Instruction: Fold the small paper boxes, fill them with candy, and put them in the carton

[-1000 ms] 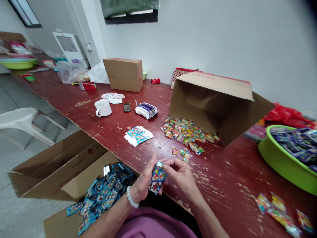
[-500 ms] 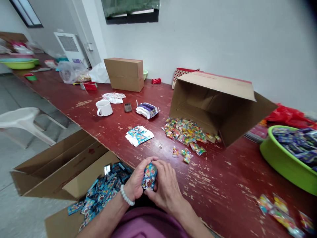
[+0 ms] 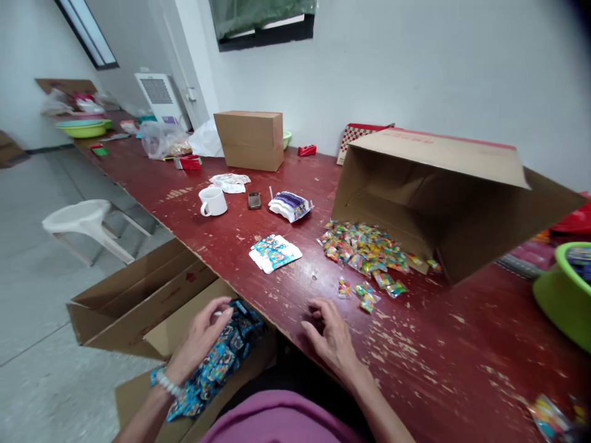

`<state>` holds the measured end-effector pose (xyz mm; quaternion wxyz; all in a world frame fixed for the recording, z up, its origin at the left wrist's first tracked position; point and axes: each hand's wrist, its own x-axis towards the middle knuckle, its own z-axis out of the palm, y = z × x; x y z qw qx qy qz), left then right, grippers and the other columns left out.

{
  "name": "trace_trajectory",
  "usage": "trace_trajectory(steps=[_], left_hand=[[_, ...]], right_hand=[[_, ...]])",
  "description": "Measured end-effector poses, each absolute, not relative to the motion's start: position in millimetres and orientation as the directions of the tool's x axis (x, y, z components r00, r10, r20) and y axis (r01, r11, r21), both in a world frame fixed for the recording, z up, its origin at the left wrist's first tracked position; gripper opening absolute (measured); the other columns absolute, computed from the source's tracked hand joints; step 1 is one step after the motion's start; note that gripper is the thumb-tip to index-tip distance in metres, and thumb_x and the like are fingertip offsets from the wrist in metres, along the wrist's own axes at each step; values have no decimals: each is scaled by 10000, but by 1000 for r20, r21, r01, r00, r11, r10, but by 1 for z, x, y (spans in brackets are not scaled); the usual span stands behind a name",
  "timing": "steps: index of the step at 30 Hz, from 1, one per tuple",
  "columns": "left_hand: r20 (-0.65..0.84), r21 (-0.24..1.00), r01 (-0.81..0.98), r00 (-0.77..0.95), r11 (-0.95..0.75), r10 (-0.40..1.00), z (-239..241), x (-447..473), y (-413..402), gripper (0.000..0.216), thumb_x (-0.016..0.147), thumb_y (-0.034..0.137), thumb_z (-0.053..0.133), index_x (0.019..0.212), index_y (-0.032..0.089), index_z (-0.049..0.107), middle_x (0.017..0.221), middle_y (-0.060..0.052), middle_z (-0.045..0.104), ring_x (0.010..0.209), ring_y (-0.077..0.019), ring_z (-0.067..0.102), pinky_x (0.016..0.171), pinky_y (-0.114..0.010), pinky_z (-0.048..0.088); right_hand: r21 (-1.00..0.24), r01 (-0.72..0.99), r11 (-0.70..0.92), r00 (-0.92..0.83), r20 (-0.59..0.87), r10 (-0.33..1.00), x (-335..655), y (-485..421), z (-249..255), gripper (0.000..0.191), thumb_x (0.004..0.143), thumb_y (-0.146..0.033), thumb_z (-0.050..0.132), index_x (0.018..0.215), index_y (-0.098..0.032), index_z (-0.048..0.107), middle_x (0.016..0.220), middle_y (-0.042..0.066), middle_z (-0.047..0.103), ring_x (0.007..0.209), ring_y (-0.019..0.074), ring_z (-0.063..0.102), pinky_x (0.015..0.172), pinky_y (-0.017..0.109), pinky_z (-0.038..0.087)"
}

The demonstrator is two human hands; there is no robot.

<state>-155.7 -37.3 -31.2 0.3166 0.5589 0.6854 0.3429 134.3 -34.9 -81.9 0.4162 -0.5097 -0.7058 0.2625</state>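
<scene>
My left hand (image 3: 199, 337), with a beaded bracelet (image 3: 168, 383) on its wrist, is over the open carton below the table edge. Its fingers are loosely curved, thumb apart, with nothing visible in them. Beneath it lies a heap of small blue printed boxes (image 3: 220, 363). My right hand (image 3: 333, 335) hovers at the table's near edge, fingers half curled and thumb apart, empty. Ahead of it are several loose candy packets (image 3: 367, 296) and a pile of them (image 3: 364, 246) spilling from a tipped carton (image 3: 392, 197). Flattened blue-and-white box blanks (image 3: 275, 253) lie on the table.
On the red table (image 3: 286, 295) stand a white mug (image 3: 213, 202), a small dark device (image 3: 253, 200), a stack of purple-and-white blanks (image 3: 290, 206) and a closed carton (image 3: 252, 141). A green basin (image 3: 561, 301) sits at right. A white stool (image 3: 83, 220) stands left.
Both hands held a small blue printed box; now they are apart and it is no longer in them. My left hand moved left over the carton. The view turned left.
</scene>
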Motion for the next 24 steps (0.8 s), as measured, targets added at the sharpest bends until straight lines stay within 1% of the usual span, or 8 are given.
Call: trace_trajectory(steps=[1,3,4,6,10,14,19,24], left_hand=[[22,773,630,-137,70,990,-30,-148,-24,451,815,555,573,1099,216,661,1023,-55,712,963,-252,641,861,-355,518],[168,528,845,-7,-84,986,-29,-124,9,416,911,478,452,1185,213,618,1138,-75,672,1010,-229,618,927,-346,482],[193,472,876,9,-101,981,-30,-111,27,410,917,446,457,1221,211,598,1206,-90,636,1070,-240,586,981,-363,444],[210,408,908,14,-100,978,-33,-89,63,477,901,439,502,1315,203,533,1352,-127,527,1181,-286,507,1022,-409,400],[163,302,946,74,-121,984,-42,-72,107,501,797,474,666,1209,194,611,1304,-154,521,1157,-335,486,931,-427,442],[156,240,959,118,-153,981,-47,-78,111,466,807,529,640,1161,227,627,1224,-117,542,1149,-302,478,923,-386,434],[194,239,966,55,-102,979,-49,-78,99,519,767,575,645,1129,206,602,1142,-110,549,1090,-298,518,860,-377,463],[282,272,957,21,-101,959,-37,-65,78,526,802,524,605,1204,197,517,1189,-110,552,1137,-284,515,912,-363,447]], right_hand=[[-783,513,352,-133,333,934,135,-34,-84,308,832,-176,597,1135,-208,548,1090,83,591,916,220,594,808,353,508],[-759,528,380,-148,359,922,135,-35,-87,256,835,-163,591,1087,-207,575,1040,75,613,910,225,590,808,358,494],[-755,528,390,-152,368,917,134,-36,-87,234,841,-158,584,1070,-205,583,1026,74,618,909,225,588,808,358,489],[-764,512,393,-143,375,916,133,-37,-86,196,859,-150,559,1045,-202,592,1001,72,620,900,219,585,801,349,484],[-792,478,380,-120,370,921,133,-37,-86,161,879,-151,531,1018,-196,598,967,69,618,879,209,582,793,337,479],[-802,469,369,-109,362,926,133,-37,-84,142,879,-169,529,991,-198,611,945,66,623,867,211,587,781,332,474],[-843,429,324,-60,331,942,134,-36,-83,132,874,-205,535,971,-193,624,931,63,633,832,202,596,753,319,481],[-959,252,127,89,154,984,134,-30,-79,236,846,-325,613,1029,-178,634,874,47,654,741,183,600,689,305,500]])
